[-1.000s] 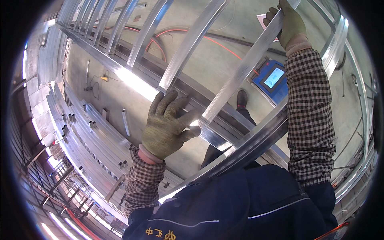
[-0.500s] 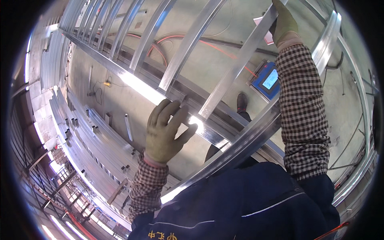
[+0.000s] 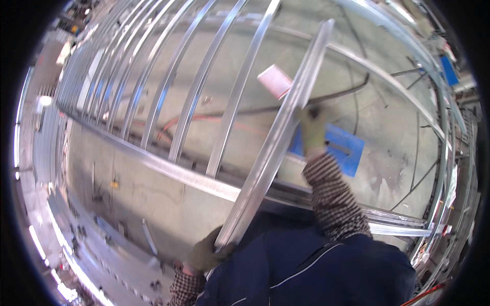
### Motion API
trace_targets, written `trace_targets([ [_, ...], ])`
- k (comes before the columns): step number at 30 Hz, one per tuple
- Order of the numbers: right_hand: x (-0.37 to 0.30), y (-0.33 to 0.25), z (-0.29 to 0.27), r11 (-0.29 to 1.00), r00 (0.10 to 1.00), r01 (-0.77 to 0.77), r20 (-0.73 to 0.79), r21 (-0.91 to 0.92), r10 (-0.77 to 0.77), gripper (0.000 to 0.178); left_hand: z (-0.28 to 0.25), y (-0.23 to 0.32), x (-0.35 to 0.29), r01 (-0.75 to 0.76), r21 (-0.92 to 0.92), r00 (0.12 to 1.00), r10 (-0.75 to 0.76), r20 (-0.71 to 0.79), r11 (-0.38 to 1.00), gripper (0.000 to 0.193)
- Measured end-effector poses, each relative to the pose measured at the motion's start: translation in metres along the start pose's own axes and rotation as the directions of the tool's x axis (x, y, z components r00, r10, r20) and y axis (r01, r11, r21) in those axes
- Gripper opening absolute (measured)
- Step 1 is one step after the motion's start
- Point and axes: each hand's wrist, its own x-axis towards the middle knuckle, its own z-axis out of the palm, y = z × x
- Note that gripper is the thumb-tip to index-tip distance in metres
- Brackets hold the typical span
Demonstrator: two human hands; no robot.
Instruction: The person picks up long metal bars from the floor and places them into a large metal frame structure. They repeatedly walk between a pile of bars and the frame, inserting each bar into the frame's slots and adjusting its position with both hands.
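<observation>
A long silvery metal channel (image 3: pixel 278 135) slants from near my body up and away to the right, over the end of a ladder-like metal frame. My left hand (image 3: pixel 208 251), in an olive glove, is closed around the channel's near end; its fingers are partly hidden. My right hand (image 3: pixel 314 130), gloved alike and smeared by motion, is beside the channel's right edge near mid-length. Whether its fingers touch or grip the channel cannot be made out. The frame's long rail (image 3: pixel 168 167) and evenly spaced crossbars (image 3: pixel 196 107) stretch away to the left.
On the floor beyond the channel are a pink-and-white sheet (image 3: pixel 275 81) and a blue box-like device (image 3: pixel 347 150), partly behind my right hand. A red hose (image 3: pixel 204 118) and dark cables run beneath the frame. Stacked metal profiles (image 3: pixel 97 245) are at lower left; more rails (image 3: pixel 403 89) curve along the right.
My left hand went from open above the rail to closed around the channel's near end. The channel swung left across the frame. My right hand left the far crossbar and came nearer my body.
</observation>
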Motion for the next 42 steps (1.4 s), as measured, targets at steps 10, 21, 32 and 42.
trace_targets([
  [10,-0.052,0.012,-0.024,0.737,0.768,-0.6,0.483,0.312,0.421,0.071,0.021,-0.023,0.001,-0.101,-0.039,0.995,0.1,-0.03,0.994,0.075],
  [21,-0.01,-0.014,-0.065,0.961,0.974,0.209,0.122,-0.179,-0.189,0.089,0.036,0.007,0.006,-0.151,-0.007,0.963,0.145,-0.225,0.989,0.065],
  [32,0.007,-0.042,0.02,0.722,0.845,-0.524,0.388,0.453,0.369,0.048,0.068,0.067,0.026,-0.501,0.351,0.695,0.609,-0.382,0.791,0.08],
  [42,0.161,-0.071,0.067,0.586,0.902,-0.422,0.388,0.692,0.192,0.059,0.071,0.107,0.048,-0.354,0.237,0.773,0.425,-0.47,0.905,0.07],
])
